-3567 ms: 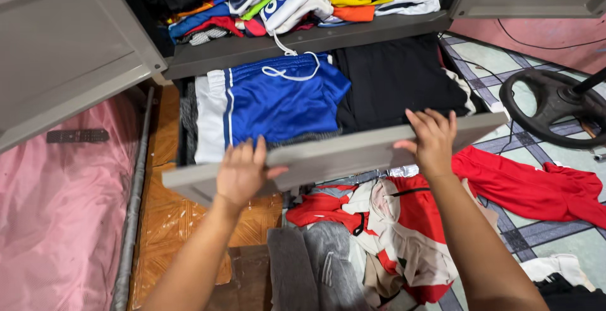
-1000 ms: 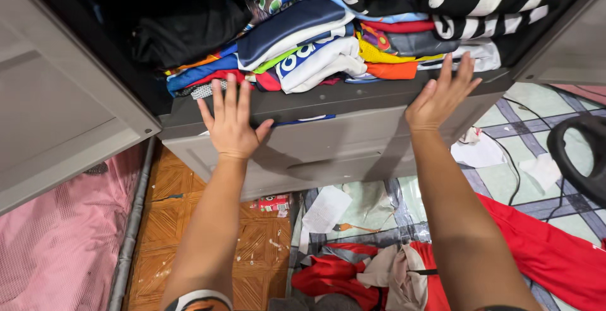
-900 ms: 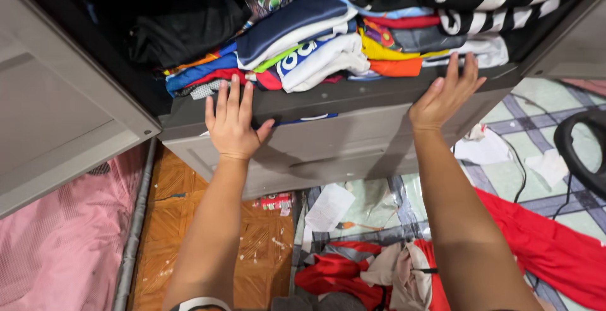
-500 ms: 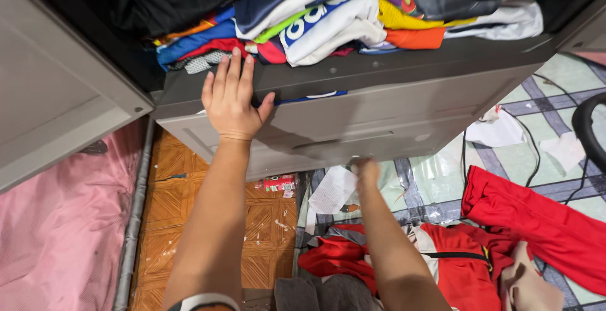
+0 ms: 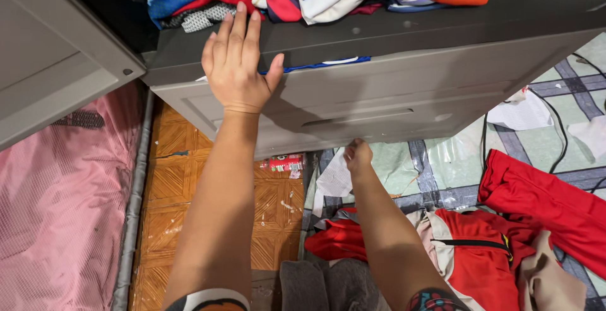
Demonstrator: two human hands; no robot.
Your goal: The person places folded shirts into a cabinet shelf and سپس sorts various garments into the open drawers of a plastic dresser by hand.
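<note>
Two hands on this job, and they're doing different things. I'm pressing my left hand [image 5: 238,65] flat, fingers spread, on the top left corner of the wide grey plastic drawer front [image 5: 379,102], with the fingertips riding onto the dark grey shelf edge [image 5: 379,30] above it. The drawer's long axis is running from 9 to 3 o'clock, and a sliver of blue cloth [image 5: 315,65] is peeking out of the seam. My right hand [image 5: 357,157] is sitting at 6 o'clock from the drawer, right under its bottom lip, fingers curled; I can't tell if they're gripping anything. So the left hand is the nearer one to that seam.
</note>
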